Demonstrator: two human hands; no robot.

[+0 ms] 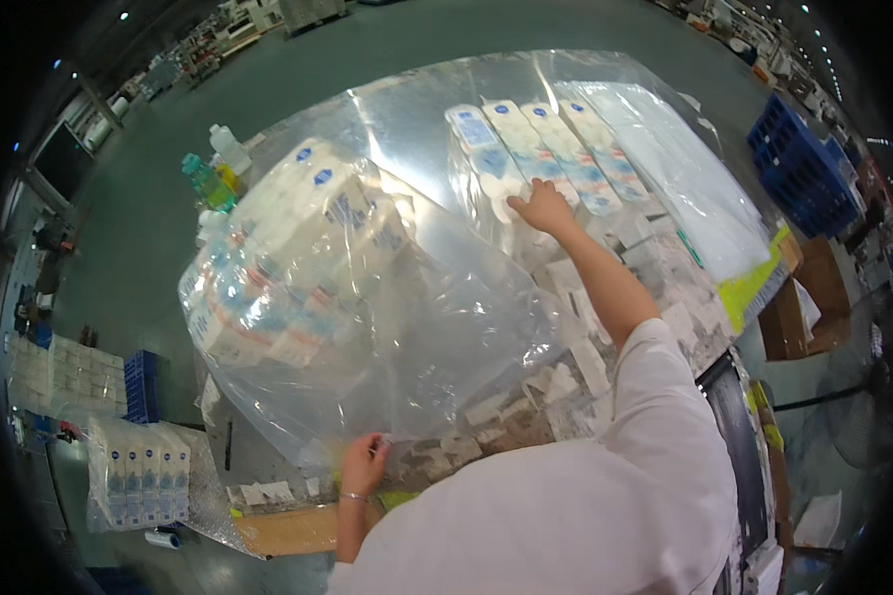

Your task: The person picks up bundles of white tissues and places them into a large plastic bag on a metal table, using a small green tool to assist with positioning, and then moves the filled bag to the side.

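Observation:
A large clear plastic bag lies across the table, its left part filled with white-and-blue packs. My left hand is at the bag's near edge, fingers pinched together on the film. Farther off to the right, my right hand reaches out with thumb and fingers apart, over the near end of a row of long white-and-blue packs. Whether its fingertips touch the packs is hard to make out. Clear film wraps the leftmost of that row.
Flat clear plastic sheets are piled at the table's right. Bottles stand at the far left edge. White scraps litter the near tabletop. Blue crates and a cardboard box sit right; bagged packs stand lower left.

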